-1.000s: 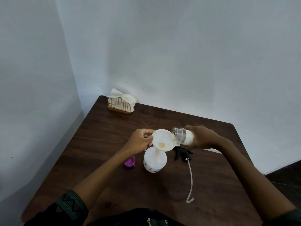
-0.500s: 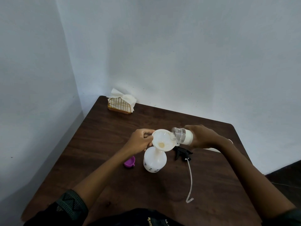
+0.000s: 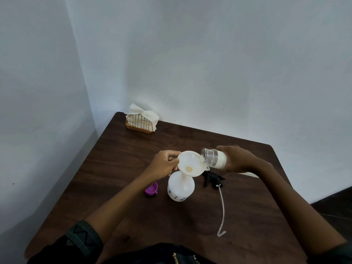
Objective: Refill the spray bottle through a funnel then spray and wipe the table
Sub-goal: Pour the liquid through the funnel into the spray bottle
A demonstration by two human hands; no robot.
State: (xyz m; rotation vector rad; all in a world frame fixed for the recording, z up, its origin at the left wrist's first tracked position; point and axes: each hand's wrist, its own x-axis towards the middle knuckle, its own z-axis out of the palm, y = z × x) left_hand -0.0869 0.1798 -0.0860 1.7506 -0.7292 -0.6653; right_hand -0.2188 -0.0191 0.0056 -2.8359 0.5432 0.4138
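A white spray bottle (image 3: 181, 189) with dark dots stands uncapped in the middle of the dark wooden table (image 3: 118, 161). A white funnel (image 3: 190, 163) sits in its neck, and my left hand (image 3: 164, 164) pinches the funnel's left rim. My right hand (image 3: 238, 159) grips a clear refill bottle (image 3: 213, 158) with a white label, tipped on its side so its open mouth rests over the funnel's right rim. The black trigger sprayer head (image 3: 212, 178) with its long clear tube (image 3: 222, 210) lies on the table to the right of the bottle.
A purple cap (image 3: 151, 189) lies just left of the spray bottle. A gold wire holder with white napkins (image 3: 142, 121) stands at the far left corner by the walls. Something white (image 3: 251, 174) shows behind my right wrist.
Both hands hold nearly still. The refill bottle stays tipped at the funnel's rim with no clear shift.
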